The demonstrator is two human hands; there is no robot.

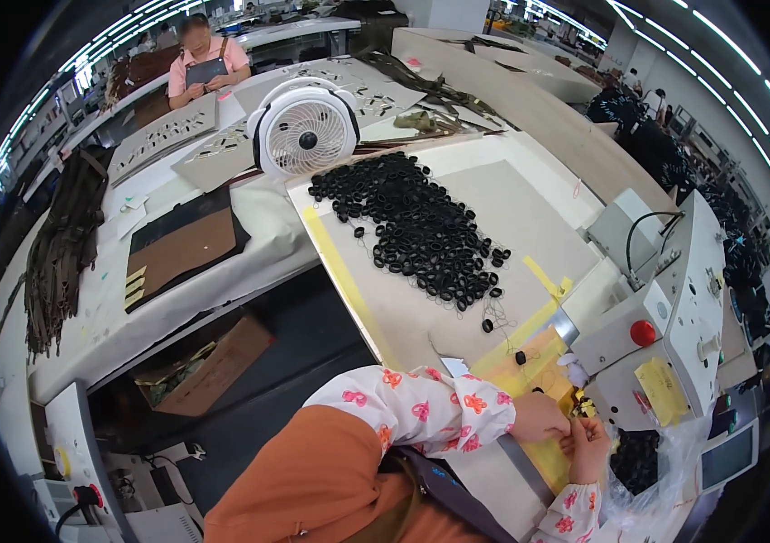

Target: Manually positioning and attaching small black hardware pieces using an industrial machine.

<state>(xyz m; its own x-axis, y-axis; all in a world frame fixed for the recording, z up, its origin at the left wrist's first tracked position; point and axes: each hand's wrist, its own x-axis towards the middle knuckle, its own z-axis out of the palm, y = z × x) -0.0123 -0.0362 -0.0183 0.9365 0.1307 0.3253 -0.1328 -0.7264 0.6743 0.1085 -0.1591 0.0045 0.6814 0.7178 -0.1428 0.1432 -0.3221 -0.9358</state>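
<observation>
At the lower right, my left hand [539, 418] and my right hand [586, 445] meet at the brass-coloured working part [581, 404] of a white sewing machine [620, 335]. The fingers of both hands are closed; what is between them is too small to make out. Yellow tape [537, 457] covers the work surface under them. A loose black loop [521, 357] lies behind my left hand. Farther back, a large pile of small black loops [403, 226] with loose threads lies on a pale board. Right of my right hand, a clear plastic bag [634, 462] holds black pieces.
A white fan [306, 136] stands behind the board. A co-worker [208, 68] sits at the back left near laid-out small pieces. Left are brown sheets [181, 253], hanging strips [63, 262] and a cardboard box [199, 366] below. A small screen [727, 452] is at the right.
</observation>
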